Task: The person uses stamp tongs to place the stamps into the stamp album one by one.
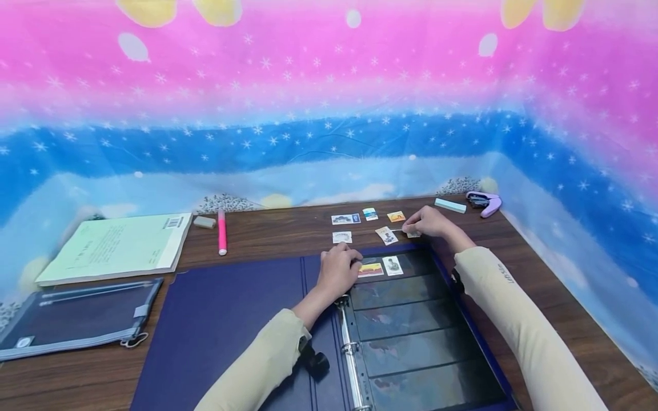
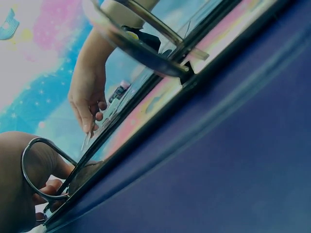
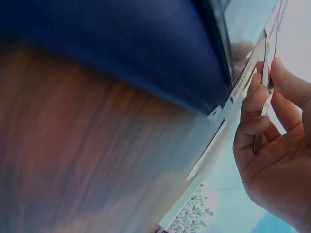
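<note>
My right hand pinches metal tweezers between thumb and fingers. In the head view their tips point left at a portrait stamp on the table; whether they grip it I cannot tell. Another stamp lies partly under this hand. My left hand rests on the upper left corner of the album's black page, fingers slightly bent, above the metal rings. Beside its fingertips, a red-and-yellow stamp and a grey portrait stamp lie in the page's top row.
Further stamps lie behind the open blue album. A purple stapler and a pale blue bar are at the back right. Leftward are a pink marker, an eraser, a green book and a zip pouch.
</note>
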Motion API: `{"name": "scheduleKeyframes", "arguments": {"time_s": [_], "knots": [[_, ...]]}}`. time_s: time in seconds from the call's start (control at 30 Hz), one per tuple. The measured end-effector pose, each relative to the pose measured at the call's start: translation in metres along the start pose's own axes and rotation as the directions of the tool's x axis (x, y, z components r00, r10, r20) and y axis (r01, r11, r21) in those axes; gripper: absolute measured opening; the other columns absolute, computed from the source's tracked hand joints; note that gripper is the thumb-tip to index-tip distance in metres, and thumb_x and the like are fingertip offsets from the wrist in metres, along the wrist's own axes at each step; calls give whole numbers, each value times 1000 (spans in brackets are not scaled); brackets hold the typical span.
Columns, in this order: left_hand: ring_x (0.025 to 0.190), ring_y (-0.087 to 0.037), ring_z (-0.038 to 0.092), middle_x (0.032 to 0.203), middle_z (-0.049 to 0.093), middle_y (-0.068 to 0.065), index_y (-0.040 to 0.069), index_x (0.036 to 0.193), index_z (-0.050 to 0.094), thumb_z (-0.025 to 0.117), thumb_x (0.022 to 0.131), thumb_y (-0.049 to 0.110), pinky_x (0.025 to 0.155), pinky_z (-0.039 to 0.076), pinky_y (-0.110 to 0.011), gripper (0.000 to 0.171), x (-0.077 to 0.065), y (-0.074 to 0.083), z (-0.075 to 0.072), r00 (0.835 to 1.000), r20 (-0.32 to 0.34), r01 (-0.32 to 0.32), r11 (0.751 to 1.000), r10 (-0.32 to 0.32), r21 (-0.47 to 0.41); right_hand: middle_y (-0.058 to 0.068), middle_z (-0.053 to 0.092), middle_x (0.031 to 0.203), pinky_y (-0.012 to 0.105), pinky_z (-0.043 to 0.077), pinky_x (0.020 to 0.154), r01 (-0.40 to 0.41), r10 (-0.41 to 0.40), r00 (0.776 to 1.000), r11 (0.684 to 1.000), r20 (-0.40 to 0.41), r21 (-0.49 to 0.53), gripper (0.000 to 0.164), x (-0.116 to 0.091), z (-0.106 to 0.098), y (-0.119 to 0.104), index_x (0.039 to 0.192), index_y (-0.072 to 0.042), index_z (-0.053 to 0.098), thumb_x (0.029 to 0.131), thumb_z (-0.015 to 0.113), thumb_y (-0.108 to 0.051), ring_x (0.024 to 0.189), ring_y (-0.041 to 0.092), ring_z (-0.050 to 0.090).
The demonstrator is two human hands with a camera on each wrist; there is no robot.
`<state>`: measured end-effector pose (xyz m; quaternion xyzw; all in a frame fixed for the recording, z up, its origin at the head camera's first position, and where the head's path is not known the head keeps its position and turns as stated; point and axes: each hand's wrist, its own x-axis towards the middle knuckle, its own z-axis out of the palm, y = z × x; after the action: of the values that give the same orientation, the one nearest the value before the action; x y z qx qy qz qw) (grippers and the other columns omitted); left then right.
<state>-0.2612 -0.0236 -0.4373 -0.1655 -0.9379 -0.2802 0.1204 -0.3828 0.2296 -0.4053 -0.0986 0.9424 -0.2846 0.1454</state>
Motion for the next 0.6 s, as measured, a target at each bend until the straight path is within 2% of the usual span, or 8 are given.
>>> {"name": "scheduleKeyframes", "arguments": {"time_s": [0.2, 0.33, 0.43, 0.6], "knots": [[70, -16, 51, 85, 61, -3, 14, 95, 73, 62, 86, 15, 71, 33, -31, 14, 0, 0, 1, 1000, -9, 1, 1000, -1, 3, 5, 63, 65, 30, 38, 63, 27, -27, 1000, 999, 0, -39, 24, 2, 4, -7, 102, -3, 71, 90, 59, -21, 57, 15, 46], [69, -16, 50, 85, 61, -3, 14, 95, 73, 62, 86, 14, 70, 33, -31, 15, 0, 1, 0, 1000, -10, 0, 1000, 0, 0, 6, 65, 67, 29, 39, 62, 25, -26, 999, 998, -24, -58, 23, 3, 6, -7, 100, -4, 72, 90, 59, -20, 57, 14, 47], [70, -16, 50, 86, 61, -3, 14, 96, 73, 62, 87, 15, 71, 33, -31, 15, 0, 2, -1, 1000, -1, 7, 1000, -7, -7, 10, 69, 79, 30, 40, 63, 2, -4, 999, 999, -46, -51, 23, 3, 6, -6, 101, -4, 71, 91, 58, -20, 64, 17, 52], [69, -16, 50, 86, 60, -3, 14, 96, 73, 62, 87, 15, 70, 32, -30, 14, 0, 2, -2, 1000, 8, 21, 1000, -21, -7, 16, 68, 108, 33, 45, 73, -33, 33, 996, 999, -87, -2, 27, -4, 3, -2, 109, -6, 69, 93, 56, -24, 89, 24, 61]]}}
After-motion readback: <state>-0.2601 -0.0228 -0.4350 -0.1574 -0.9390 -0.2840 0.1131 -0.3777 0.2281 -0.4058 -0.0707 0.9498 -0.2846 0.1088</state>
